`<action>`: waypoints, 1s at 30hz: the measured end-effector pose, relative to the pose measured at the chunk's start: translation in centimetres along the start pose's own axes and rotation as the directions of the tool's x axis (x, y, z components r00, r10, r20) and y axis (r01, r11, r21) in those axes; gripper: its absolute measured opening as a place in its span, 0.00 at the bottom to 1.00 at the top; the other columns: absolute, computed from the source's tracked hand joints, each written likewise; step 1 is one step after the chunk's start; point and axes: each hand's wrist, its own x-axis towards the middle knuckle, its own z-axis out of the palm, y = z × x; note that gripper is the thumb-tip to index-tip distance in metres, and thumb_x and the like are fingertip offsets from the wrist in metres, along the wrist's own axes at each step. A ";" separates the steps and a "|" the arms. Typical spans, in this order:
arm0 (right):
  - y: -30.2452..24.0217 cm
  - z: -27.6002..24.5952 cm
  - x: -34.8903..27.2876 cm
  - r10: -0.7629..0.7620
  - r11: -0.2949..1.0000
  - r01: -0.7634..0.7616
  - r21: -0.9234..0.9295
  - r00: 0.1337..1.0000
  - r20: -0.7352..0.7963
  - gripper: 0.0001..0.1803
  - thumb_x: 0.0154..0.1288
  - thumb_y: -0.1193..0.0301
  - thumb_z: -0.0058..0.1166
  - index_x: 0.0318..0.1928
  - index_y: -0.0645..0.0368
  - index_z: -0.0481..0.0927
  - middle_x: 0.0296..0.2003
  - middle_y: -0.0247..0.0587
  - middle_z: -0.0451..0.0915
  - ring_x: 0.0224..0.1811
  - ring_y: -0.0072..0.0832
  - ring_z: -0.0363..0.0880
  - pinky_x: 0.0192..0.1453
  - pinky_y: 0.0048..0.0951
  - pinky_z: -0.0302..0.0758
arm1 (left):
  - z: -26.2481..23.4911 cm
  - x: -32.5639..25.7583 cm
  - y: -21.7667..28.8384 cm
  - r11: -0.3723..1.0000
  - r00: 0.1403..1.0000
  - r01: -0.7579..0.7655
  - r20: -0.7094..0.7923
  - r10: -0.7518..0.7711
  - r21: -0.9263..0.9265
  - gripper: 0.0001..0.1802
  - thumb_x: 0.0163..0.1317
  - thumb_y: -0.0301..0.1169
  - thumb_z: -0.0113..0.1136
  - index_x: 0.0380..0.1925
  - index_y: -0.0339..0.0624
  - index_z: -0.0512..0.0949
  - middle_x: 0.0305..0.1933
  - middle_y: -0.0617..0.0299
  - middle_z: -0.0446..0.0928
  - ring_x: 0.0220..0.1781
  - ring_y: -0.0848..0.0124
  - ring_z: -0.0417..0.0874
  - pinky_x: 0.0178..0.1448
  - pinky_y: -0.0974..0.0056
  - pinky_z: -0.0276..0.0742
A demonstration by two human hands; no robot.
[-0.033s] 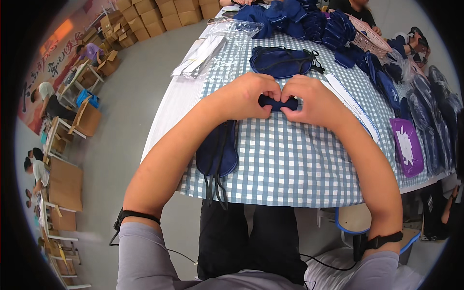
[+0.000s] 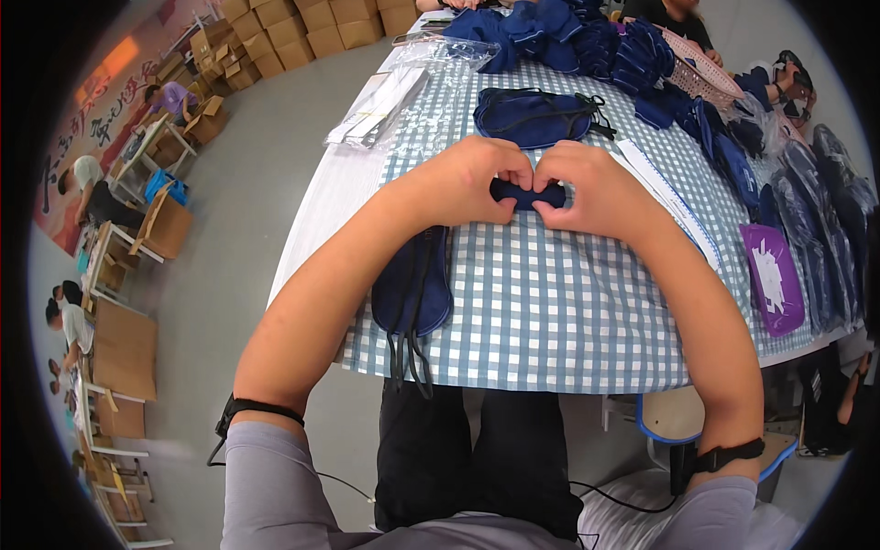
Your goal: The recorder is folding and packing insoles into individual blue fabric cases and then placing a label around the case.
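Both hands (image 2: 481, 181) (image 2: 588, 191) pinch a navy cloth piece (image 2: 528, 199).

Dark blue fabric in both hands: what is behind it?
Behind the fabric, a blue eye mask with black straps lies on the checked tablecloth. Left hand and right hand partly cover the fabric; anything directly beneath is hidden.

1. A white ruler (image 2: 674, 207) lies slantwise on the blue-and-white checked cloth (image 2: 568, 321).
2. Toward the right sits a purple tray (image 2: 782, 323) (something white (image 2: 771, 275) lies in it).
3. Farther back is a pink perforated basket (image 2: 708, 78).
4. Brown cardboard boxes (image 2: 286, 35) stand stacked beyond the grey floor (image 2: 247, 183).
5. At left, a blue bag (image 2: 167, 186) shows near a person in white (image 2: 89, 172).
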 end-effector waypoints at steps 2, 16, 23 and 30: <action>0.2 -0.2 0.2 0.040 0.999 -0.040 0.018 0.999 0.017 0.12 0.54 0.71 0.76 0.38 0.59 0.87 0.38 0.40 0.88 0.46 0.40 0.87 0.52 0.39 0.85 | -0.1 0.2 -0.4 1.000 1.000 0.013 0.001 -0.013 -0.021 0.17 0.53 0.20 0.76 0.45 0.37 0.88 0.45 0.56 0.90 0.48 0.60 0.90 0.56 0.56 0.87; 2.3 0.6 1.0 0.274 0.947 -0.273 0.167 0.962 0.022 0.08 0.64 0.73 0.70 0.40 0.65 0.91 0.30 0.46 0.90 0.31 0.35 0.90 0.44 0.31 0.86 | -0.3 0.5 -3.7 0.994 0.999 0.022 -0.042 -0.027 -0.110 0.13 0.64 0.24 0.72 0.49 0.41 0.91 0.50 0.59 0.91 0.50 0.65 0.89 0.51 0.61 0.82; 2.4 0.2 0.1 0.082 0.994 -0.079 0.071 0.996 -0.039 0.14 0.63 0.68 0.75 0.46 0.62 0.94 0.41 0.48 0.93 0.41 0.39 0.93 0.49 0.35 0.88 | -0.3 -0.1 -2.9 0.997 0.997 -0.062 -0.046 0.060 -0.052 0.15 0.58 0.22 0.76 0.47 0.35 0.90 0.50 0.51 0.89 0.54 0.56 0.90 0.62 0.56 0.86; 2.7 0.5 -0.1 0.052 0.999 -0.052 0.011 0.998 -0.028 0.20 0.58 0.65 0.80 0.47 0.64 0.93 0.46 0.48 0.94 0.47 0.43 0.93 0.53 0.37 0.89 | -0.2 -0.1 -2.9 0.995 0.994 -0.090 -0.058 0.092 0.036 0.19 0.55 0.22 0.77 0.49 0.34 0.89 0.51 0.49 0.89 0.54 0.53 0.90 0.60 0.55 0.88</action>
